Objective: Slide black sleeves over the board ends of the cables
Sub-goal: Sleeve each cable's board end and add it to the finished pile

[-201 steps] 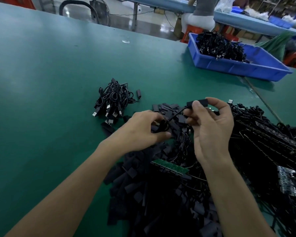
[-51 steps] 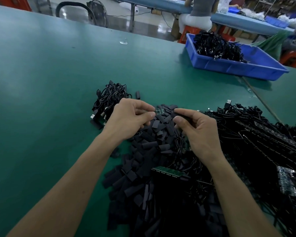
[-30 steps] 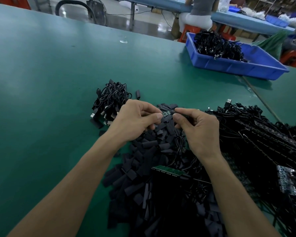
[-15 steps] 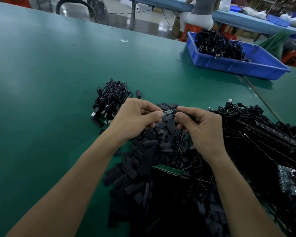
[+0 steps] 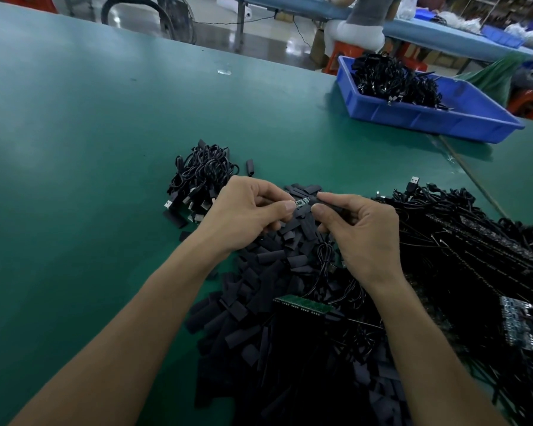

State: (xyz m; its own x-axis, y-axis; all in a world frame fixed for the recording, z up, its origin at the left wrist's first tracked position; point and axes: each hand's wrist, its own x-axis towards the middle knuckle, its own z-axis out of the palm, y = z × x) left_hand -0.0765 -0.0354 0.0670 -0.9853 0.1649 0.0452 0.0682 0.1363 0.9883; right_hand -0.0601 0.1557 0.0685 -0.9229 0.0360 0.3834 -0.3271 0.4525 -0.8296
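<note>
Left hand [image 5: 246,213] pinched a small circuit board [image 5: 302,203]; right hand [image 5: 362,232] gripped a black sleeve [image 5: 326,205] at the board's end, above the loose sleeve pile [image 5: 268,272].

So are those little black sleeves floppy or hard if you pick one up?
Probably soft and bendy: the sleeves lie squashed flat in a heap, some creased. Likely very light, as the right hand pinches one with just fingertips. Being flat, they shouldn't roll on the table.
</note>
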